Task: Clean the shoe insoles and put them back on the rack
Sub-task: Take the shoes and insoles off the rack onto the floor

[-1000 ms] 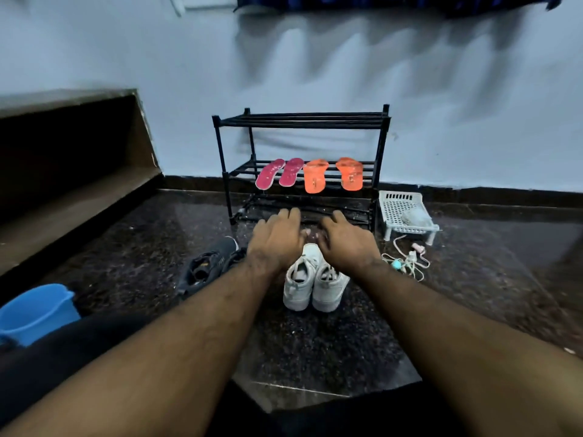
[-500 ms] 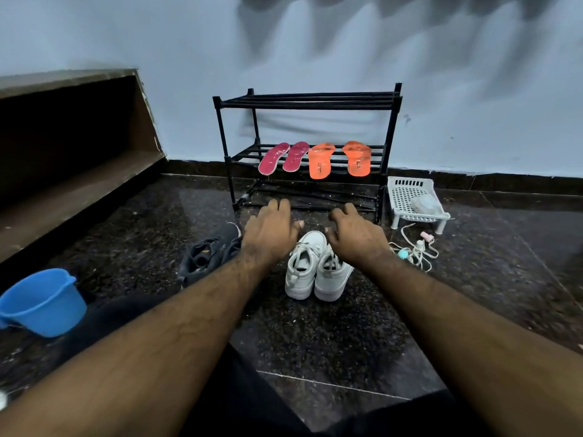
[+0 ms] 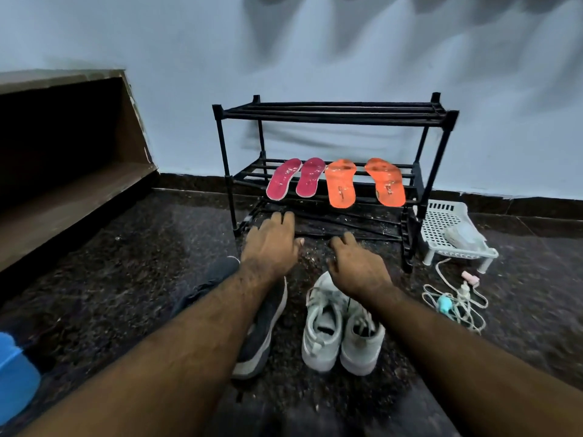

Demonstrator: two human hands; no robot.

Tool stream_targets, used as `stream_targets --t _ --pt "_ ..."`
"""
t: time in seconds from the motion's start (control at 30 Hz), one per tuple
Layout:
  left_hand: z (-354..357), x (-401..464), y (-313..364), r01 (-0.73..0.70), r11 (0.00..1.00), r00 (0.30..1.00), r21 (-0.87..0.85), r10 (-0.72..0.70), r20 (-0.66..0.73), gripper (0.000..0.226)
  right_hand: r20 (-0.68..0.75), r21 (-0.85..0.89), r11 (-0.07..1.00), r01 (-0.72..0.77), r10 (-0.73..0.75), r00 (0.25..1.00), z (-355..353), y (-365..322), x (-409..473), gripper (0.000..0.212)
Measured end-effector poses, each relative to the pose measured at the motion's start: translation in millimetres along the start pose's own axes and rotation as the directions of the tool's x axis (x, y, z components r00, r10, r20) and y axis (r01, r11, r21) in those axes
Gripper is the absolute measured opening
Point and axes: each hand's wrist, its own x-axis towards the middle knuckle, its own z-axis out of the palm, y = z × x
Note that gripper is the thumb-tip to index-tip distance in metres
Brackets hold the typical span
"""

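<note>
A black shoe rack [image 3: 334, 110] stands against the wall. On its middle shelf lie two pink insoles [image 3: 295, 179] on the left and two orange insoles [image 3: 362, 182] on the right. My left hand [image 3: 271, 246] and my right hand [image 3: 358, 266] reach forward, palms down, toward the rack's bottom shelf. Both hold nothing and their fingers are loosely extended. A pair of white sneakers [image 3: 337, 339] stands on the floor under my right wrist. A dark grey shoe [image 3: 258, 335] lies partly hidden under my left forearm.
A white plastic basket [image 3: 441, 222] sits right of the rack, with a tangled white cord [image 3: 454, 301] in front of it. A blue bucket [image 3: 15, 370] is at the far left edge. A wooden step [image 3: 63, 200] runs along the left. The floor is dark speckled stone.
Both hands have drawn apart and moved off the white sneakers toward the rack's bottom shelf. The camera has moved closer and tilted down.
</note>
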Motion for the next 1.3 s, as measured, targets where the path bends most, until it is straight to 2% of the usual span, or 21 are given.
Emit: stream_targets --t 0.1,0.2,0.27,0.3,0.37,0.5,0.6,0.7,0.77,0.8,0.9,1.0,1.07,1.17,1.23,1.3 --pt "21.6 37.6 -23.9 0.039 0.999 0.999 -0.019 -0.039 0.002 0.054 -0.008 -0.038 0.998 0.054 -0.055 0.998 16.4 -4.4 47.5 0.032" --pt "43.8 73.8 -45.4 0.106 0.994 0.987 -0.029 -0.102 0.124 0.072 -0.018 -0.045 0.998 0.048 -0.048 0.999 32.9 -7.3 92.7 0.025" --pt "60.6 94.3 -54.6 0.229 0.952 0.961 -0.202 -0.188 0.201 0.079 -0.002 -0.052 0.998 0.027 -0.027 1.0 45.7 -7.4 119.6 0.025" --pt "69.2 104.5 -57.8 0.29 0.882 0.951 -0.372 -0.22 0.218 0.08 0.018 -0.055 0.998 0.018 -0.017 1.0 52.0 -6.7 132.2 0.028" --pt "85.0 123.2 -58.5 0.339 0.679 0.941 -0.651 -0.25 0.23 0.077 0.038 -0.064 0.998 0.012 -0.01 0.999 62.2 -3.3 153.2 0.032" --pt "105.1 159.2 -57.1 0.331 0.376 0.914 -0.865 -0.354 0.197 0.062 0.054 -0.059 0.997 0.055 -0.052 0.997 75.9 4.1 186.5 0.041" --pt "111.9 177.8 -61.0 0.343 0.284 0.86 -0.895 -0.479 0.177 0.035 0.003 -0.009 0.994 0.111 -0.111 0.994 78.4 7.7 194.5 0.053" --pt "106.9 178.8 -60.6 0.322 0.124 0.836 -0.939 -0.502 0.221 0.015 -0.129 0.044 0.984 0.174 -0.168 0.977 76.2 8.8 181.4 0.044" --pt "103.7 171.5 -58.2 0.268 0.04 0.802 -0.963 -0.563 0.2 0.01 -0.165 0.068 0.979 0.191 -0.178 0.97 72.4 7.2 166.1 0.039" --pt "103.3 165.4 -55.5 0.246 0.005 0.768 -0.969 -0.611 0.191 0.009 -0.174 0.092 0.977 0.192 -0.174 0.969 69.7 5.3 157.7 0.037" --pt "106.3 135.4 -49.6 0.249 -0.108 0.608 -0.962 -0.756 0.243 0.026 -0.207 0.226 0.959 0.171 -0.124 0.971 62.0 -3.9 132.8 0.031" --pt "111.4 111.3 -52.4 0.278 -0.226 0.499 -0.934 -0.797 0.342 0.024 -0.225 0.356 0.92 0.167 -0.089 0.97 56.4 -16.3 104.3 0.032" --pt "112.0 104.6 -56.5 0.256 -0.289 0.493 -0.923 -0.782 0.381 0.03 -0.214 0.382 0.903 0.195 -0.119 0.97 54.8 -23.1 87.6 0.036" --pt "116.7 105.2 -55.1 0.261 -0.413 0.538 -0.873 -0.688 0.486 0.032 -0.175 0.38 0.904 0.197 -0.139 0.975 55.9 -25.4 77.5 0.038" --pt "124.9 109.6 -47.1 0.226 -0.517 0.565 -0.826 -0.621 0.543 0.046 -0.164 0.378 0.904 0.2 -0.147 0.975 59.4 -22.9 81.2 0.039" --pt "140.1 117.9 -40.8 0.205 -0.565 0.549 -0.799 -0.61 0.572 0.058 -0.174 0.376 0.903 0.207 -0.151 0.973 65.6 -14.9 88.0 0.038"
